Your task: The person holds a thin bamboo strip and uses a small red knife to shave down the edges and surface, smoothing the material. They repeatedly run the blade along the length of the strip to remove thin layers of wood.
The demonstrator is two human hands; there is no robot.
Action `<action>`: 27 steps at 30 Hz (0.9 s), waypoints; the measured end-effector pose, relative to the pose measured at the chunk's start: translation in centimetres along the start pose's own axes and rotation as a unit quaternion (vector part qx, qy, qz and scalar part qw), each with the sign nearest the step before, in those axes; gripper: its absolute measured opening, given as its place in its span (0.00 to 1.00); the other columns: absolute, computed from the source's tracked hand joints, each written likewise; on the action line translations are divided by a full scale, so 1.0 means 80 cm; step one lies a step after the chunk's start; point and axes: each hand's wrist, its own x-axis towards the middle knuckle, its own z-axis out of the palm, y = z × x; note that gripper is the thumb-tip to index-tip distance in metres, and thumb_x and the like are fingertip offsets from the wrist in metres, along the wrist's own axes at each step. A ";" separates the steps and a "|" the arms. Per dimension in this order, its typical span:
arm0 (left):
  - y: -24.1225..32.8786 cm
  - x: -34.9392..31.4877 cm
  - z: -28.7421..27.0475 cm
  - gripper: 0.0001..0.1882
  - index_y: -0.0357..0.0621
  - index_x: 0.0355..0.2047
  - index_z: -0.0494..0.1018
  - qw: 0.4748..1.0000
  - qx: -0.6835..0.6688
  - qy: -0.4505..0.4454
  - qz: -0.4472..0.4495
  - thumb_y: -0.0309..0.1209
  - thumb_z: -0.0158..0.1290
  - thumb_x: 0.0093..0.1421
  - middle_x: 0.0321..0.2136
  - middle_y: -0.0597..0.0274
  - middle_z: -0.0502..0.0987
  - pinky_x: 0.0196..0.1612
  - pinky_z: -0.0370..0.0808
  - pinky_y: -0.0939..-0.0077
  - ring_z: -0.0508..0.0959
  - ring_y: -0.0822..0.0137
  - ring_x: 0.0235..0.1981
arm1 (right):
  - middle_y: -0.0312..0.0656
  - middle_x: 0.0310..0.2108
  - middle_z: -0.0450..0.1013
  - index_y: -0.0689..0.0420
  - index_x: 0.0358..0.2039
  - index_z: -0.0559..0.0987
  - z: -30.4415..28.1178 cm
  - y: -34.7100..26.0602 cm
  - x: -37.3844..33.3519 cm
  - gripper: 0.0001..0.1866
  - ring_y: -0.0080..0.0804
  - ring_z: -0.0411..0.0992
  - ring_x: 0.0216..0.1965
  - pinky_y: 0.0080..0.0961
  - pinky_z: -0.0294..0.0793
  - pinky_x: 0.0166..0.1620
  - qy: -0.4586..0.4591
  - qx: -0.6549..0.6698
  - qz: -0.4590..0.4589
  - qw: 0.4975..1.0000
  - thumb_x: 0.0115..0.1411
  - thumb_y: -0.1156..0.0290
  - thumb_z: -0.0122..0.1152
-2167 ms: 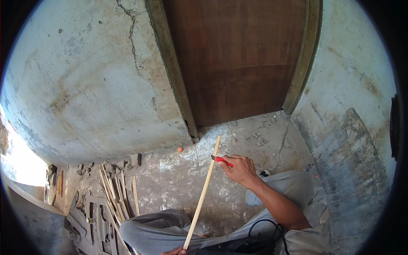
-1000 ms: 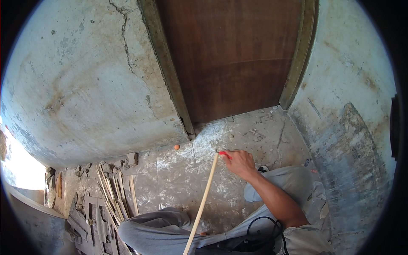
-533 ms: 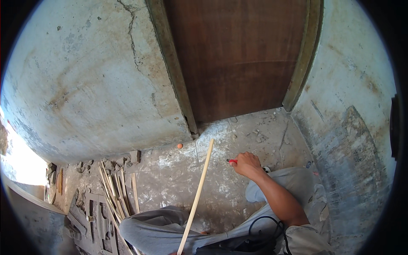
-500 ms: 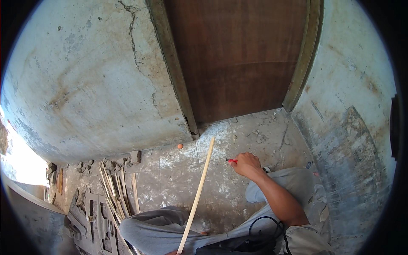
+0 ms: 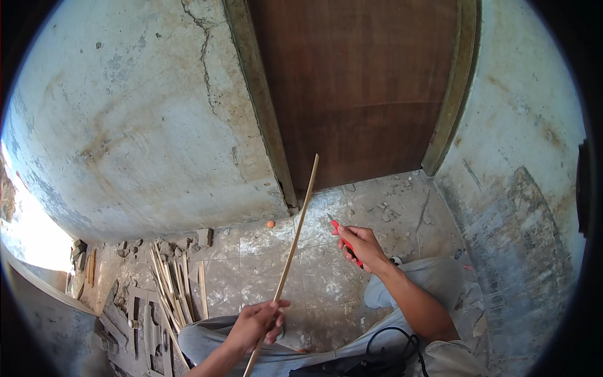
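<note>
A long thin wooden strip [image 5: 296, 242] slants up from the lower edge, its far tip in front of the brown door. My left hand [image 5: 256, 323] is closed round its lower part, above my left thigh. In my right hand [image 5: 363, 248] is a red and black utility knife [image 5: 345, 244], gripped by its handle. The knife's thin tip points up and to the left, apart from the strip. My right forearm passes over my bent right leg.
Several wooden strips [image 5: 171, 283] lie in a bundle at my left, beside a dusty grey frame-like piece [image 5: 149, 327]. Stone rubble [image 5: 205, 237] and a small orange ball [image 5: 271, 224] lie by the cracked wall [image 5: 144, 125]. A brown door [image 5: 352, 94] stands ahead.
My left hand has come into view on the strip, which now reaches higher and is turned more edge-on. My right hand has turned, showing the knife's full length and tip.
</note>
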 end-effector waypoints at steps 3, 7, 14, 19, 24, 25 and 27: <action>0.013 0.051 0.008 0.20 0.30 0.54 0.66 0.997 -0.021 -0.067 0.006 0.36 0.41 0.73 0.24 0.63 0.70 0.17 0.65 0.80 0.65 0.75 0.15 | 0.35 0.28 0.72 0.61 0.48 0.77 0.001 0.010 0.001 0.18 0.15 0.63 0.16 0.14 0.60 0.17 -0.010 0.024 0.003 1.000 0.71 0.59 0.50; 0.014 0.087 0.018 0.20 0.31 0.54 0.66 0.994 -0.006 -0.109 0.011 0.37 0.39 0.74 0.24 0.62 0.72 0.18 0.67 0.80 0.66 0.76 0.15 | 0.38 0.32 0.74 0.61 0.48 0.76 0.015 0.011 -0.003 0.19 0.16 0.64 0.15 0.15 0.62 0.17 -0.029 0.046 0.013 0.998 0.72 0.57 0.48; -0.023 0.111 0.009 0.20 0.34 0.56 0.67 0.990 0.026 -0.134 0.028 0.36 0.39 0.74 0.24 0.58 0.76 0.17 0.66 0.80 0.68 0.74 0.13 | 0.46 0.52 0.74 0.60 0.46 0.77 0.016 0.032 -0.004 0.20 0.17 0.65 0.16 0.15 0.63 0.18 -0.083 0.087 0.052 0.991 0.73 0.55 0.45; -0.035 0.115 0.009 0.20 0.36 0.59 0.65 0.990 0.033 -0.135 0.031 0.35 0.41 0.73 0.26 0.58 0.77 0.18 0.69 0.79 0.70 0.73 0.14 | 0.47 0.54 0.74 0.59 0.45 0.78 0.021 0.034 -0.005 0.20 0.16 0.65 0.16 0.15 0.64 0.19 -0.106 0.069 0.029 0.992 0.73 0.57 0.43; -0.040 0.090 0.020 0.26 0.34 0.57 0.64 0.963 0.234 -0.004 0.136 0.35 0.57 0.65 0.31 0.57 0.77 0.23 0.75 0.74 0.77 0.69 0.18 | 0.44 0.54 0.75 0.62 0.51 0.77 0.022 0.030 -0.006 0.21 0.15 0.65 0.17 0.14 0.65 0.19 -0.080 0.027 0.044 0.995 0.73 0.58 0.45; -0.047 0.086 0.018 0.26 0.33 0.54 0.65 0.934 0.297 0.037 0.196 0.34 0.60 0.61 0.32 0.57 0.77 0.24 0.76 0.73 0.79 0.68 0.20 | 0.44 0.54 0.75 0.62 0.51 0.77 0.022 0.029 -0.007 0.21 0.15 0.65 0.17 0.14 0.65 0.19 -0.079 0.028 0.045 0.995 0.73 0.58 0.45; -0.055 0.084 0.017 0.26 0.32 0.51 0.67 0.896 0.358 0.077 0.252 0.33 0.63 0.58 0.33 0.56 0.77 0.25 0.77 0.72 0.81 0.66 0.21 | 0.42 0.52 0.76 0.63 0.50 0.77 0.021 0.028 -0.007 0.22 0.15 0.66 0.17 0.14 0.65 0.19 -0.068 0.016 0.054 0.996 0.72 0.57 0.47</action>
